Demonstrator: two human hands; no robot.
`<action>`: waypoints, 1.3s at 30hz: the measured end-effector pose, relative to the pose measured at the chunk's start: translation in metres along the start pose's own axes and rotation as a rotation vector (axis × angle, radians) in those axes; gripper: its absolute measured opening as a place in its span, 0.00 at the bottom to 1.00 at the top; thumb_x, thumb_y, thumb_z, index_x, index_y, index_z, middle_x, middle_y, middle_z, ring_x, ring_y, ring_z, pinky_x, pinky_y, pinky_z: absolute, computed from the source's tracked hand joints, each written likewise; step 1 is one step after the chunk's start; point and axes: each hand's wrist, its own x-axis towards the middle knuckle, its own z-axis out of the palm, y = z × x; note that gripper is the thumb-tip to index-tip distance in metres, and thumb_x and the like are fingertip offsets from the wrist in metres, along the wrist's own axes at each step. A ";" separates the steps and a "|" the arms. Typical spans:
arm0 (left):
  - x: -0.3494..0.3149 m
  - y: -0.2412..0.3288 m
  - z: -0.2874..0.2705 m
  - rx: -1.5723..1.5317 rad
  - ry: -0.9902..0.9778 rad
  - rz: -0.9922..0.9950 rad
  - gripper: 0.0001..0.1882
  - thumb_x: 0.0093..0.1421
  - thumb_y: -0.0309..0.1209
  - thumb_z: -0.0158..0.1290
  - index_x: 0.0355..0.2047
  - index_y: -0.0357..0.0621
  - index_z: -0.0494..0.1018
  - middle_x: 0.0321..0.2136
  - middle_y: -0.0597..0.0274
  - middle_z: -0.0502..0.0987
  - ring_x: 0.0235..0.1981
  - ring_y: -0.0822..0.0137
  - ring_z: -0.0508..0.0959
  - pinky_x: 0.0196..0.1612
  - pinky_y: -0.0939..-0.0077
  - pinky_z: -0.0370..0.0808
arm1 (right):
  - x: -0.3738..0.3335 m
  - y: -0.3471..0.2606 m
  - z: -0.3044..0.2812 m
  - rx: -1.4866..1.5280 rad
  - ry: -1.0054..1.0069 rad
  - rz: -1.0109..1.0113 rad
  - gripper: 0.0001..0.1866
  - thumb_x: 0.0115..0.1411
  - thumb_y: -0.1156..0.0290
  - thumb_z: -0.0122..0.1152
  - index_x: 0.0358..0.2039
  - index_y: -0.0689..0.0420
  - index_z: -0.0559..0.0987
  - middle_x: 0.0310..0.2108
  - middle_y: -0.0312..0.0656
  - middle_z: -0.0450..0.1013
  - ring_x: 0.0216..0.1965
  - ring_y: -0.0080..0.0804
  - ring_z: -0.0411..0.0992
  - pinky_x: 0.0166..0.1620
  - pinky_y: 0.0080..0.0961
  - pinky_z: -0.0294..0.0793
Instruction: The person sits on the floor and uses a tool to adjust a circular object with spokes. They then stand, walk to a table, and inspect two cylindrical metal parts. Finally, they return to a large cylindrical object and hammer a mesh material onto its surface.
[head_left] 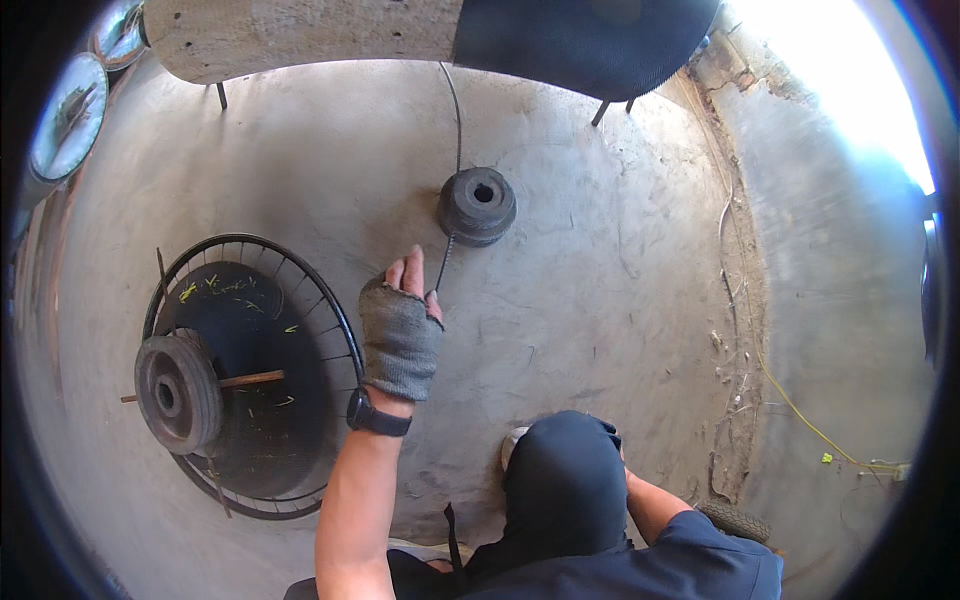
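My left hand (402,325) wears a grey fingerless knit glove, with a black watch (375,415) at the wrist. It is raised in the middle of the view, thumb and fingers closed around the lower end of a thin, dark, ribbed cable (445,262). From there the cable runs up to a stepped, round metal pulley (478,206) with a hole in its centre, and reappears beyond it toward the far side. The pulley hides how the cable passes it. My right forearm (655,503) reaches behind my dark-clad knee (565,480), which hides the right hand.
At left stands a spoked wheel rim (345,335) with a black disc (265,400), a grooved pulley wheel (178,395) and a wooden stick (252,379). A bench (310,35) with a black mat (580,45) spans the far side. A tyre (735,522) lies at lower right.
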 end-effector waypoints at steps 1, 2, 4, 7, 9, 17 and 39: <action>0.003 0.008 -0.017 -0.010 -0.006 0.019 0.34 0.56 0.25 0.58 0.63 0.36 0.64 0.49 0.43 0.75 0.48 0.45 0.76 0.52 0.52 0.74 | -0.015 0.014 -0.010 0.007 -0.024 -0.085 0.22 0.62 0.53 0.57 0.51 0.53 0.72 0.50 0.58 0.69 0.53 0.65 0.71 0.54 0.52 0.72; 0.002 0.013 -0.036 -0.013 -0.003 0.014 0.33 0.56 0.25 0.58 0.63 0.36 0.64 0.49 0.44 0.75 0.47 0.45 0.77 0.51 0.52 0.74 | -0.030 0.034 -0.027 -0.006 -0.057 -0.185 0.23 0.62 0.53 0.57 0.51 0.54 0.72 0.51 0.58 0.69 0.52 0.64 0.72 0.54 0.52 0.73; -0.005 0.031 -0.070 -0.022 -0.112 0.115 0.32 0.56 0.25 0.57 0.63 0.36 0.65 0.44 0.47 0.77 0.42 0.47 0.78 0.45 0.54 0.75 | -0.065 0.020 -0.065 -0.120 -0.136 -0.174 0.24 0.62 0.53 0.57 0.51 0.56 0.73 0.51 0.60 0.69 0.51 0.63 0.73 0.54 0.51 0.74; -0.033 0.062 -0.131 -0.070 -0.286 0.373 0.19 0.59 0.28 0.55 0.52 0.39 0.73 0.33 0.55 0.76 0.32 0.52 0.78 0.35 0.56 0.74 | -0.108 -0.024 -0.139 -0.407 -0.174 -0.036 0.29 0.59 0.53 0.61 0.52 0.60 0.69 0.51 0.64 0.71 0.50 0.62 0.75 0.54 0.49 0.76; -0.046 0.085 -0.177 -0.071 -0.497 0.572 0.07 0.58 0.32 0.55 0.36 0.45 0.76 0.27 0.57 0.74 0.28 0.55 0.77 0.31 0.58 0.72 | -0.119 -0.050 -0.169 -0.485 -0.124 -0.076 0.32 0.56 0.54 0.64 0.53 0.61 0.67 0.49 0.64 0.73 0.50 0.62 0.75 0.53 0.49 0.76; -0.170 0.113 -0.333 0.141 -1.017 0.209 0.08 0.60 0.38 0.53 0.32 0.51 0.79 0.30 0.57 0.79 0.35 0.55 0.81 0.36 0.54 0.75 | -0.156 -0.216 -0.259 -0.193 -0.095 -0.653 0.35 0.50 0.60 0.70 0.54 0.62 0.67 0.44 0.62 0.76 0.49 0.60 0.76 0.51 0.51 0.76; -0.031 0.178 -0.280 0.263 -1.217 -0.315 0.20 0.71 0.36 0.37 0.45 0.48 0.81 0.51 0.52 0.80 0.54 0.55 0.78 0.55 0.59 0.73 | -0.433 0.283 -0.269 -0.278 0.753 -0.255 0.09 0.49 0.67 0.58 0.14 0.51 0.76 0.16 0.44 0.71 0.21 0.41 0.71 0.29 0.41 0.68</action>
